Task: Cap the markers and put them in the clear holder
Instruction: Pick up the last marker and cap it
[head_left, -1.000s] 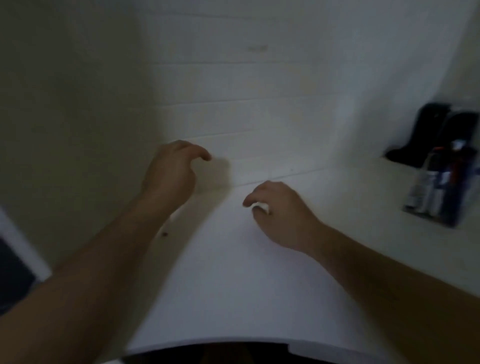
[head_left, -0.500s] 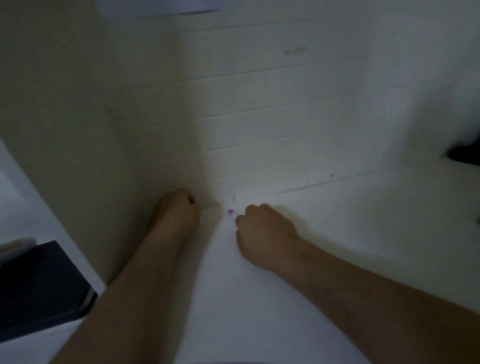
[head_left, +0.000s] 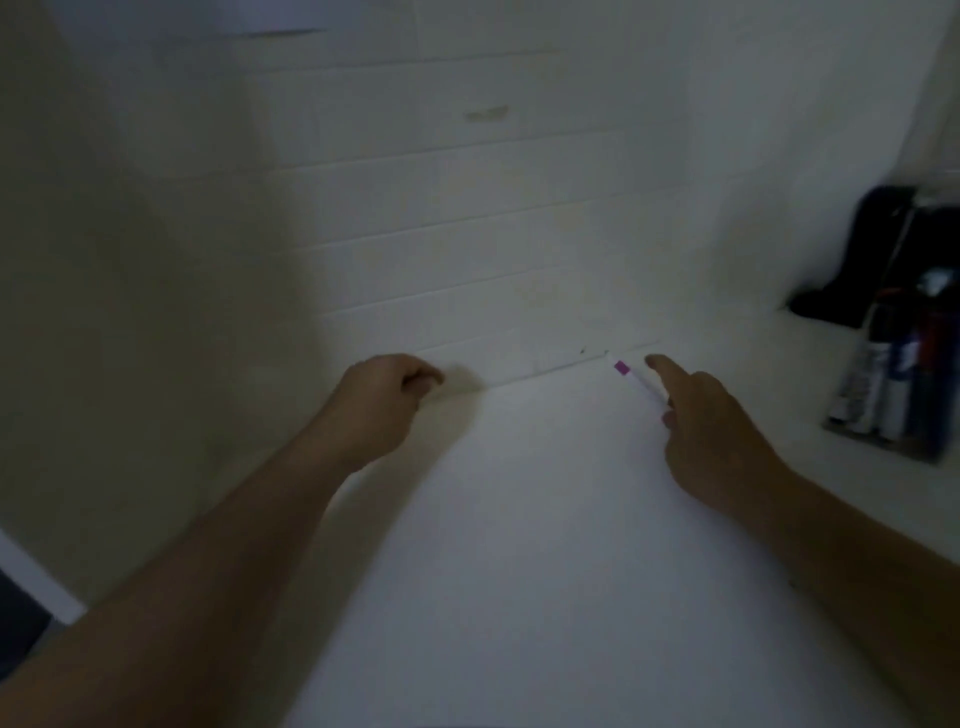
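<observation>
Fingers of the right hand (head_left: 711, 415) are curled round a white marker (head_left: 639, 382), with the index finger stretched straight along its barrel toward the tiled wall (head_left: 467, 234). A purple band is seen near the marker's far end, which points at the seam where the wall meets the white desk (head_left: 519, 519); whether a cap sits on that end cannot be told through the blur. No writing can be read on the barrel.

The left hand (head_left: 382, 397) is held above the desk to the left of the marker, well apart from it, its fingers curled in toward the palm; whether anything small is pinched inside cannot be told.

To the right of the marker, near the right hand, a clear holder (head_left: 893, 374) is stood on the desk with several markers upright in it, their barrels white, blue and dark. Labels on these are too blurred to be read. A black object (head_left: 852, 260) is seen just behind the holder, against the wall.
</observation>
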